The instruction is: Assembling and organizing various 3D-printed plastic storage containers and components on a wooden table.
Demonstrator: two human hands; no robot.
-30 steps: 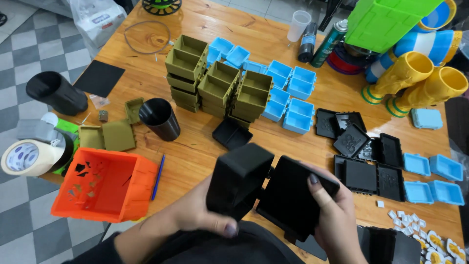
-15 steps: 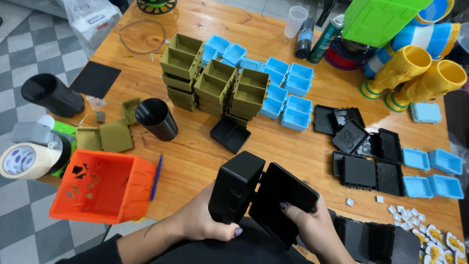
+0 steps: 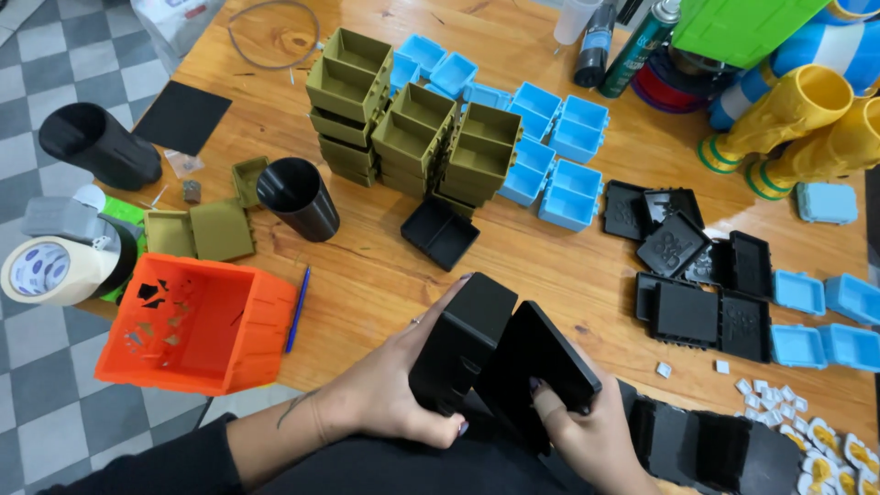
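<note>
My left hand (image 3: 390, 390) grips a black plastic box (image 3: 463, 335) by its side, near the table's front edge. My right hand (image 3: 587, 426) holds a flat black lid (image 3: 541, 362) that leans against the box's right side, with the two parts meeting along one edge. Both hands sit low in the head view, just above my dark clothing.
An orange bin (image 3: 197, 321) and a blue pen (image 3: 296, 309) lie to the left. Olive boxes (image 3: 408, 137) and blue boxes (image 3: 559, 151) are stacked behind. Black lids and boxes (image 3: 697, 275) lie at right, a black cup (image 3: 298, 197) at left, yellow figures (image 3: 807, 119) far right.
The box and lid have come lower and closer to me, and the lid now stands closer against the box's side. Both hands keep their hold.
</note>
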